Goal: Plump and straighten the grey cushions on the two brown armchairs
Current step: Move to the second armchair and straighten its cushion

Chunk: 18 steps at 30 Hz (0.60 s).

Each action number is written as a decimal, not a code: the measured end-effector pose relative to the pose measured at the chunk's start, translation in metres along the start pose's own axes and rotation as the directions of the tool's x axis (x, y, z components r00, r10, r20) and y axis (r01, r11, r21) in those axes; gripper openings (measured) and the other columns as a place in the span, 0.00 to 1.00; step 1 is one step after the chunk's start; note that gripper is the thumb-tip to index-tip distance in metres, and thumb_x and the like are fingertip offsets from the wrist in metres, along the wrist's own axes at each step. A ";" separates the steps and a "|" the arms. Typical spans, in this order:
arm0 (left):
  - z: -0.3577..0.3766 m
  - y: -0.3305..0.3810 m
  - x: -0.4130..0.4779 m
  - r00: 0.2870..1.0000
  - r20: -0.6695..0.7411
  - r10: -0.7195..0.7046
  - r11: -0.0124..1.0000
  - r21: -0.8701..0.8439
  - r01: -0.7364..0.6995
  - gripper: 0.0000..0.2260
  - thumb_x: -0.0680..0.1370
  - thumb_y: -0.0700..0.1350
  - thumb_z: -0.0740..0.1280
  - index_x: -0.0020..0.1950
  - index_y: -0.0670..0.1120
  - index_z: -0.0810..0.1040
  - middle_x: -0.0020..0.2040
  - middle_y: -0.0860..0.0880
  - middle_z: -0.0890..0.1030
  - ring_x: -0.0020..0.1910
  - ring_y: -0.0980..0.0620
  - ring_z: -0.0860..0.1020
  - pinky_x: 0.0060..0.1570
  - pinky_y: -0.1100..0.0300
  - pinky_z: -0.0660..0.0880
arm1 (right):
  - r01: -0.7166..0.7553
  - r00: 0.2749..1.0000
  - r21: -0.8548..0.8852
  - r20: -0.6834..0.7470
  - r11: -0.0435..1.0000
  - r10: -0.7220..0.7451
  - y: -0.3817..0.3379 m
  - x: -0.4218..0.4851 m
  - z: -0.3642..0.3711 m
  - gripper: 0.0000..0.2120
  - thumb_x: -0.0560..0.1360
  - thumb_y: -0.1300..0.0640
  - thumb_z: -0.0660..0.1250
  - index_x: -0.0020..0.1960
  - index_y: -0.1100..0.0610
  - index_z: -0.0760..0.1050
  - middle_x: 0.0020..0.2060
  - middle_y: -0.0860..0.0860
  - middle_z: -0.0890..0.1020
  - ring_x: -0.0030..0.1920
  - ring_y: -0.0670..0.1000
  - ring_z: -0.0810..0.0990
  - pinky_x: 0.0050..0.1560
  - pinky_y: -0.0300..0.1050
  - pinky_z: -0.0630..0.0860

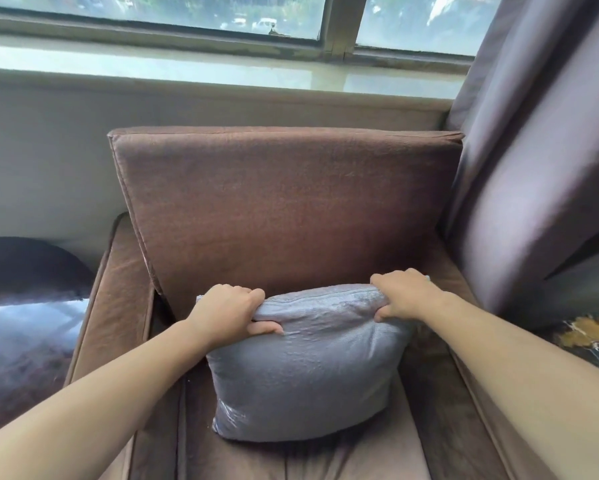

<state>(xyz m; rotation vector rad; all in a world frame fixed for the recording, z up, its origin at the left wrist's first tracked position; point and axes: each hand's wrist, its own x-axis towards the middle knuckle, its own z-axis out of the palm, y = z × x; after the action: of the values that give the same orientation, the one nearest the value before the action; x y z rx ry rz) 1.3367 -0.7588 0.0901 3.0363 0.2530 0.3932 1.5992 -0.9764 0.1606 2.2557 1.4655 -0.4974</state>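
A grey cushion (pixel 305 368) stands upright on the seat of a brown armchair (pixel 284 209), in front of its back rest. My left hand (pixel 227 311) grips the cushion's top left corner, fingers curled over the edge. My right hand (pixel 403 294) grips the top right corner the same way. The cushion's lower edge rests on the seat. Only this one armchair and one cushion are in view.
A dark glossy round table (pixel 24 327) stands left of the armchair's left armrest (pixel 118 299). A grey curtain (pixel 540 150) hangs at the right, touching the chair. A window sill (pixel 187 67) and window run behind the chair.
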 end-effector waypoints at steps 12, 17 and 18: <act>0.000 -0.012 0.007 0.996 -0.068 0.055 0.998 -0.006 -0.056 0.28 0.71 0.75 0.54 0.34 0.50 0.62 0.27 0.52 0.74 0.25 0.48 0.76 0.30 0.60 0.64 | -0.056 0.984 0.045 0.169 0.997 0.048 -0.034 0.022 -0.020 0.31 0.69 0.53 0.72 0.68 0.53 0.63 0.55 0.53 0.75 0.62 0.58 0.76 0.72 0.60 0.60; 0.000 -0.009 0.014 0.990 -0.089 0.109 0.994 0.006 -0.109 0.25 0.73 0.71 0.57 0.33 0.49 0.65 0.25 0.53 0.72 0.23 0.49 0.73 0.32 0.58 0.66 | 0.211 0.964 0.174 0.124 0.962 -0.234 -0.097 0.034 -0.046 0.48 0.64 0.37 0.77 0.76 0.52 0.59 0.66 0.52 0.71 0.68 0.56 0.70 0.70 0.57 0.64; 0.000 -0.009 0.012 0.990 -0.096 0.101 0.995 0.015 -0.101 0.25 0.75 0.69 0.57 0.33 0.48 0.67 0.25 0.53 0.72 0.23 0.49 0.74 0.33 0.57 0.66 | 0.273 0.956 0.172 0.065 0.947 -0.287 -0.117 0.036 -0.043 0.44 0.64 0.36 0.76 0.71 0.54 0.63 0.64 0.52 0.73 0.66 0.55 0.71 0.69 0.57 0.65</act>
<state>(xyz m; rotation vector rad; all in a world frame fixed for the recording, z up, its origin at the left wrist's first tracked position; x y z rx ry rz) 1.3470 -0.7475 0.0918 3.0522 0.1067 0.5488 1.5087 -0.8832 0.1635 2.1186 1.7664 -0.8202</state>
